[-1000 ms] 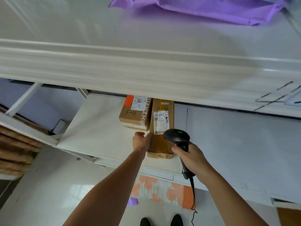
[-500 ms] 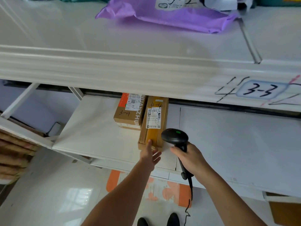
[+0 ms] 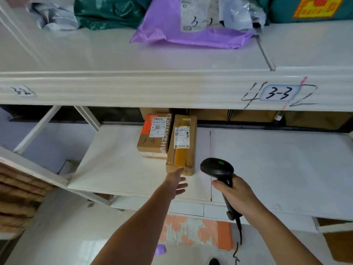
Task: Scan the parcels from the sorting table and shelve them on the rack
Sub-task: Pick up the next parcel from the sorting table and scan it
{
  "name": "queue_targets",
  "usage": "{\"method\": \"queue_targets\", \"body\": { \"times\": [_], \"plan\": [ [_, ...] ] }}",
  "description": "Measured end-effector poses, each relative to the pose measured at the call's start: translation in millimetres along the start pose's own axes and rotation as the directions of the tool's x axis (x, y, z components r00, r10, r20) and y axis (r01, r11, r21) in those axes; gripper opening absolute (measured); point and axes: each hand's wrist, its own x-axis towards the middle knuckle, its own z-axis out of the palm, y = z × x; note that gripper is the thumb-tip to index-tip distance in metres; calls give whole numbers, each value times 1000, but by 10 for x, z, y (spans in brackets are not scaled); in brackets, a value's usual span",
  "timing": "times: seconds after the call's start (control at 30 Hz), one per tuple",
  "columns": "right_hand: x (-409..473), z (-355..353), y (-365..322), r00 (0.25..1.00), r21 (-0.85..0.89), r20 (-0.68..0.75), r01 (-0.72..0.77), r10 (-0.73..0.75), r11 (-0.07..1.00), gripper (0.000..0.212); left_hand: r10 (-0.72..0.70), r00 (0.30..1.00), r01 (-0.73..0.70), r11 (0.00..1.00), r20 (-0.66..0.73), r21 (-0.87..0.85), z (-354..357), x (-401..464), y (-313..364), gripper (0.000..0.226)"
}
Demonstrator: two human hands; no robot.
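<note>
At the near end of the long tape-wrapped cardboard parcel marked 4-4 (image 3: pixel 181 144) the left hand (image 3: pixel 176 183) is flat, fingers straight and apart, fingertips at or just touching the box's near face; nothing gripped. Right hand (image 3: pixel 236 194) is wrapped tight round the handle of the black corded barcode scanner (image 3: pixel 217 169), head tipped toward the shelf just right of that box. Parcel lies on the white lower rack shelf (image 3: pixel 118 169), long side against the squat brown carton marked 3-4 (image 3: pixel 152 138), labels up. Step looks like seating it: push straight along its long axis with flat fingers, so it doesn't skew into the 3-4 carton, and keep the label visible. Its near end sits a little back from the front lip, so probably little travel is needed. Room: bare shelf left and lots to the right; more brown boxes at the back limit depth. Upper white shelf edge labelled 3-3 (image 3: pixel 278 93) overhangs, so draw the arm back low. Watch the scanner cord hanging below the shelf front.
</note>
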Motion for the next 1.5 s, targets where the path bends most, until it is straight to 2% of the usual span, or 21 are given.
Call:
{"method": "queue_targets", "body": {
  "times": [0.07, 0.1, 0.17, 0.2, 0.27, 0.33, 0.43, 0.57, 0.7, 0.77, 0.9, 1.1, 1.17, 1.27, 1.5],
  "plan": [
    [-141, 10, -48, 999, 4, -39, 9, -9, 1000, 20, 68, 997, -72, 961, 23, 266, -59, -111, 48, 43],
    [-216, 21, -67, 998, 9, -58, 14, -13, 1000, 20, 136, 990, -139, 901, 36, 411, -84, -155, 63, 41],
    [-397, 49, -113, 995, 42, -102, 24, -20, 999, 18, 265, 956, -280, 683, 128, 675, -128, -221, 72, 44],
    [-494, 67, -135, 991, 61, -129, 35, -27, 998, 18, 297, 935, -329, 537, 191, 777, -143, -270, 76, 49],
    [-695, 112, -156, 980, 87, -194, 58, -40, 995, 22, 327, 906, -372, 310, 269, 875, -137, -510, 102, 56],
    [-901, 151, -143, 966, 127, -254, 73, -39, 989, 22, 372, 868, -409, 160, 329, 898, -86, -808, 139, 61],
    [-1226, 175, -79, 949, 227, -312, 108, -33, 968, 16, 400, 792, -500, -8, 461, 866, 98, -1182, 191, 67],
    [-1735, 33, 122, 900, 340, -437, 153, 12, 928, 7, 394, 685, -615, -138, 612, 777, 559, -1563, 168, 70],
    [-2376, -314, 475, 793, 270, -606, 119, 72, 956, 4, 311, 589, -688, -292, 746, 665, 1305, -1967, 10, 72],
    [-2702, -534, 704, 721, 276, -683, 110, 114, 955, 5, 269, 546, -720, -335, 794, 608, 1734, -2182, -141, 74],
    [-3419, -990, 1165, 587, 298, -786, 86, 194, 951, 5, 202, 479, -783, -342, 854, 520, 2574, -2550, -539, 70],
    [-4505, -1626, 2035, 416, 287, -872, 6, 258, 958, 9, 109, 423, -852, -292, 900, 436, 3835, -3029, -1351, 65],
    [-4710, -1792, 2274, 379, 311, -881, 10, 284, 950, 10, 69, 408, -871, -270, 910, 411, 4161, -3160, -1597, 69],
    [-4866, -2006, 2538, 332, 320, -895, 12, 298, 947, 12, 37, 391, -876, -293, 920, 384, 4550, -3356, -1862, 71],
    [-4716, -2662, 3038, 294, 373, -888, 8, 355, 928, 8, -16, 380, -877, -324, 925, 355, 5502, -3300, -1986, 71]
  ]
}}
